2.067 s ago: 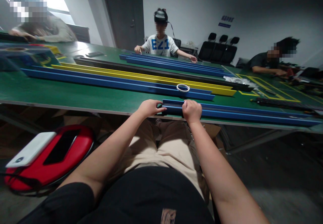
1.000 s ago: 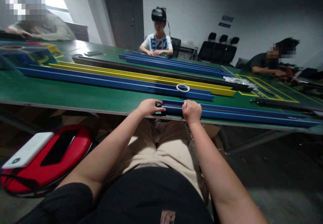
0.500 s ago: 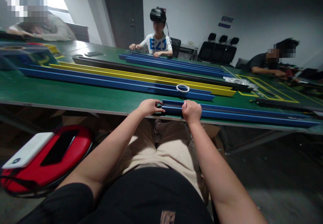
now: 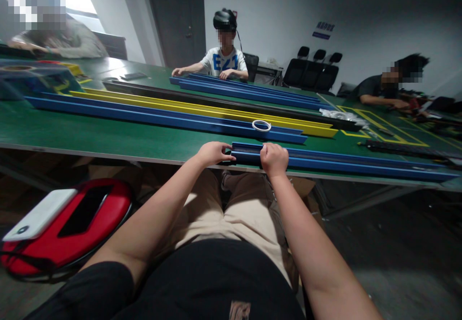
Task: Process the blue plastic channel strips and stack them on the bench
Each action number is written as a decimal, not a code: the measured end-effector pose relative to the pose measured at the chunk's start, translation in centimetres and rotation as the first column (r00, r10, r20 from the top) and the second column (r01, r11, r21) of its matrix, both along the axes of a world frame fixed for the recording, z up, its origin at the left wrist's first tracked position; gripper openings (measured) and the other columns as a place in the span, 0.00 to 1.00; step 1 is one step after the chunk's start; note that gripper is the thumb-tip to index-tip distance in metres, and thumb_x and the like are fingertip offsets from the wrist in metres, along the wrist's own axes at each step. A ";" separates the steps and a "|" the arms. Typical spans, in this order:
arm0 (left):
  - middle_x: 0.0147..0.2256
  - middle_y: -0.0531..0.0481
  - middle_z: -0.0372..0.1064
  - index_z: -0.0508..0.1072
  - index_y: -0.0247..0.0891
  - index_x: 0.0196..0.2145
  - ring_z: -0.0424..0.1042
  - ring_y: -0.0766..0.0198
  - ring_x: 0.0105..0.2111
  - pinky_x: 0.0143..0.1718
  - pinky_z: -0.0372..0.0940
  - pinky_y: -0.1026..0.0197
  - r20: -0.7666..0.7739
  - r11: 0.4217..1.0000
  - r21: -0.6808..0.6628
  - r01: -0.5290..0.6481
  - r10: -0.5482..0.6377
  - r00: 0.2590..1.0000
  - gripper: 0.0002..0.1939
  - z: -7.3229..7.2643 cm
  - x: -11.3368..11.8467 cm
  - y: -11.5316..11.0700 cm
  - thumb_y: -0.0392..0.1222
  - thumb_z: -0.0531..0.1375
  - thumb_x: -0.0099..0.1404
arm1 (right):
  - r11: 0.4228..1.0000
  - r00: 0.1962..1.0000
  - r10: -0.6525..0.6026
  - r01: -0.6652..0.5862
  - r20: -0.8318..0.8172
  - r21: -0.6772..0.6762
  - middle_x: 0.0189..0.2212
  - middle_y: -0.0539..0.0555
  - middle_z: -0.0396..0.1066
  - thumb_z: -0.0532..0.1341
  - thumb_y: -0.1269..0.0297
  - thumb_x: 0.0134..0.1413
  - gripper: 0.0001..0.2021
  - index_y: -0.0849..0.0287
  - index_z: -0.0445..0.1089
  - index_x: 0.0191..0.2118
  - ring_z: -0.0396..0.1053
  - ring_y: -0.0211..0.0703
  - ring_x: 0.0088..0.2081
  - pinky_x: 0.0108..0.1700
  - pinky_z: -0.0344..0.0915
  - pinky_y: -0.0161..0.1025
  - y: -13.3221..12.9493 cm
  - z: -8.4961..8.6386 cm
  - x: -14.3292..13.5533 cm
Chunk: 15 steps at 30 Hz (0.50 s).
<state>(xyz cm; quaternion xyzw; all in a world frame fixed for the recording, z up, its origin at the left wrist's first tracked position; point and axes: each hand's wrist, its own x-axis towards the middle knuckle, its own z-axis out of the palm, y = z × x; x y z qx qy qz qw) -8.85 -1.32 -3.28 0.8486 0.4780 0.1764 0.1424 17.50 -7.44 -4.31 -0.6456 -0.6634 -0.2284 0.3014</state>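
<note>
A long blue channel rail lies along the near edge of the green table, stretching off to the right. My right hand is closed over it a little way in from its left end. At that left end, my left hand has thumb and fingers curled in a pinch, their tips touching the rail's end. Something small and dark shows between them, too hidden to name. Just beyond the hands, a white ring rests on a second blue channel rail.
Behind lie a yellow rail, a black rail and several blue rails. A plastic bag sits to the right. Three people work around the table. Below left, a red stool carries a phone and a white box.
My hands and the rail stay where they were. Across the table, the person in the white shirt has stretched an arm outward to the end of the blue rails there.
</note>
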 end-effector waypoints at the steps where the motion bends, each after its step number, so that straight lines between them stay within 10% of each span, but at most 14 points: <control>1: 0.31 0.53 0.75 0.79 0.50 0.52 0.70 0.63 0.28 0.25 0.52 0.62 0.000 1.000 0.000 0.000 0.000 1.000 0.34 0.0 0.0 0.0 0.70 0.64 0.54 | 1.000 1.000 0.000 0.000 -0.001 0.001 0.37 0.57 0.77 0.51 0.63 0.67 0.16 0.59 0.77 0.40 0.68 0.47 0.41 0.42 0.51 0.43 0.0 0.0 0.0; 15: 0.31 0.55 0.74 0.80 0.49 0.50 0.70 0.64 0.29 0.26 0.52 0.62 0.031 0.999 -0.040 0.036 -0.034 0.999 0.30 -0.2 -0.2 0.4 0.67 0.66 0.54 | 1.000 1.000 -0.014 0.014 0.015 -0.014 0.36 0.57 0.77 0.51 0.63 0.67 0.16 0.58 0.77 0.40 0.68 0.47 0.40 0.42 0.51 0.42 0.0 0.1 0.1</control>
